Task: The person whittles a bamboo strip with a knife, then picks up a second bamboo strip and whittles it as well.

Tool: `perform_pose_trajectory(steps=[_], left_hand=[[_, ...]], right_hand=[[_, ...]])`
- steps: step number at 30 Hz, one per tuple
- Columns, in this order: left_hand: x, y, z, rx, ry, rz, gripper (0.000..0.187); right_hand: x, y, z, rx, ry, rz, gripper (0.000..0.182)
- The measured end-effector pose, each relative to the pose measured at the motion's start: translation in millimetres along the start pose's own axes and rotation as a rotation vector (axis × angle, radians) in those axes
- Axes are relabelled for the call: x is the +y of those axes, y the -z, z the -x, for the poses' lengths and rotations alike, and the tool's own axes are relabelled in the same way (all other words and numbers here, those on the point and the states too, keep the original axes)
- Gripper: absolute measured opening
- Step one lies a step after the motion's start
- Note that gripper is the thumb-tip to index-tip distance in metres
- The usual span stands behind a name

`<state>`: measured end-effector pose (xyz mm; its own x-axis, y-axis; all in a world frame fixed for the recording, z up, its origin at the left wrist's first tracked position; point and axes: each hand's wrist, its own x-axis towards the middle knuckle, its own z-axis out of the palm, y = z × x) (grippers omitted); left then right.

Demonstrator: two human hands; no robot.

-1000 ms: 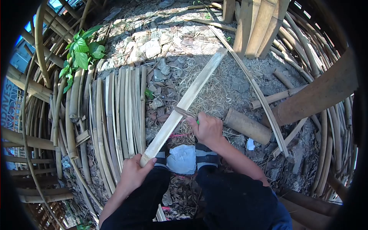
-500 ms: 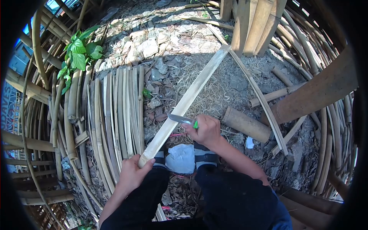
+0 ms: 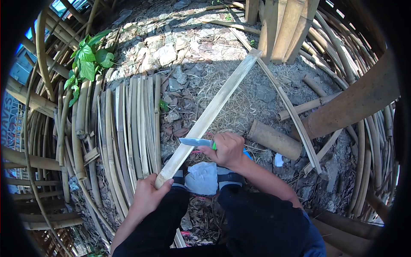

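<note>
A long pale bamboo strip [image 3: 214,107] slants from lower left to upper right, its far end near another split strip [image 3: 291,109]. My left hand [image 3: 150,195] is closed round the near end of the long strip. My right hand [image 3: 229,150] is wrapped round the green handle of a knife [image 3: 195,141]. The blade lies across the long strip, a little above my left hand, pointing left. Something blue shows behind my right hand, too small to make out.
Bamboo strips [image 3: 132,124] lie side by side at the left. A bamboo tube piece [image 3: 275,139] sits at the right. Thick bamboo posts [image 3: 295,32] stand at the top right. A pale flat piece [image 3: 202,177] lies between my feet. Leafy plant [image 3: 87,62] at upper left.
My right hand and the knife have moved down along the strip, toward my left hand. The strip's far end has shifted slightly to the right. My left hand has barely moved.
</note>
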<state>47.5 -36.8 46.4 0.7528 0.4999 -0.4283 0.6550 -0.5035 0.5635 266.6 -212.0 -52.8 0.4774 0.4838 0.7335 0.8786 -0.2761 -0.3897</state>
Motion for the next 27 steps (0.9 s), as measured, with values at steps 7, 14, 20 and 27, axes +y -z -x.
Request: perform_pose_trajectory(steps=[7,14,20,27], left_hand=[[3.2,2.4,3.6,-0.01,0.009,0.038,0.041],[4.4,2.0,2.2,0.013,-0.006,-0.015,0.041],[2.7,3.0,4.1,0.028,-0.009,-0.011,0.044],[0.4,2.9,4.4,0.007,0.001,-0.018,0.048]], right_hand=[[25.0,3.6,-4.3,-0.1,-0.104,0.089,0.056],[50.9,6.9,-12.0,-0.075,-0.029,0.156,0.057],[73.2,10.8,-16.0,-0.088,-0.117,0.282,0.058],[73.6,15.6,-19.6,-0.184,-0.274,0.28,0.061]])
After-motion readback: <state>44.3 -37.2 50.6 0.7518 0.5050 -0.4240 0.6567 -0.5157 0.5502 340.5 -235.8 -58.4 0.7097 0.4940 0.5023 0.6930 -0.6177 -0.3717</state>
